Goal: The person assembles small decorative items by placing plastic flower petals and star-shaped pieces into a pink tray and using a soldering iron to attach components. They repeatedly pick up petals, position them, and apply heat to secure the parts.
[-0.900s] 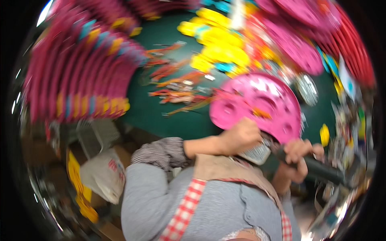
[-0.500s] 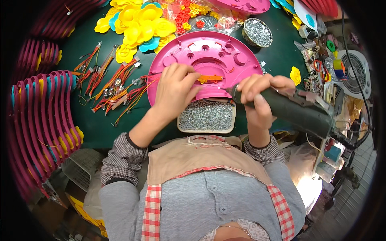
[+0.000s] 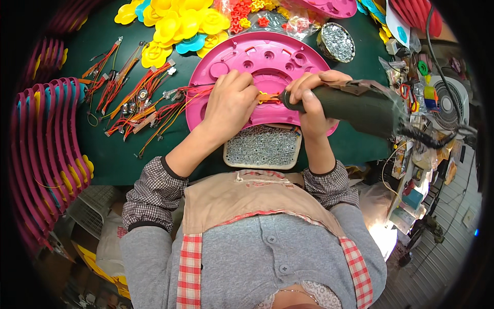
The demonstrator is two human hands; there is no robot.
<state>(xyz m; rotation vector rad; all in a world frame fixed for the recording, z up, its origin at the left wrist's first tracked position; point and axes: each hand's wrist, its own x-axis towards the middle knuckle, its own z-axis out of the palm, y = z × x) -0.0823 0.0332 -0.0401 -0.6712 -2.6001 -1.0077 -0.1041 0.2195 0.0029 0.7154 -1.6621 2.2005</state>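
Observation:
A pink curved plastic shell [image 3: 203, 72] lies on the green table with its ribbed inside facing up. Near its inner edge sits a narrow orange circuit board [image 3: 268, 96], with red wires running out to the left. My left hand [image 3: 231, 105] is closed over the board's left end, its fingertips pressed together there. In my right hand [image 3: 311, 105] is a dark, thick-bodied electric screwdriver [image 3: 355, 107], held almost level. Its tip points left and meets the board's right end; the bit itself is hardly visible.
A white tray [image 3: 262, 167] of small screws stands just before the shell. Wired parts [image 3: 146, 110] lie to the left, beside stacked pink shells [image 3: 46, 154]. Yellow flower-shaped pieces [image 3: 170, 26] and a round tin [image 3: 322, 49] of metal bits are behind. A fan [image 3: 447, 103] stands right.
My right hand has brought the screwdriver leftward and its tip onto the orange board. My left hand has shifted slightly right over the board's end. The whole view has tilted a little.

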